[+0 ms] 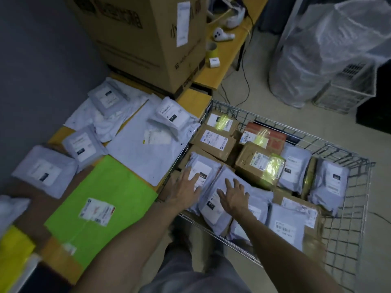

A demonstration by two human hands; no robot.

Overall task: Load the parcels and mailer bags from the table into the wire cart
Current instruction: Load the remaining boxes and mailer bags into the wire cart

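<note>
Pressing down with open palms, we lay our left hand on one grey mailer bag and our right hand on a second mailer bag in the wire cart.

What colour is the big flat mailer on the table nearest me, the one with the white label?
Bright green, seen clearly in the head view.
</note>
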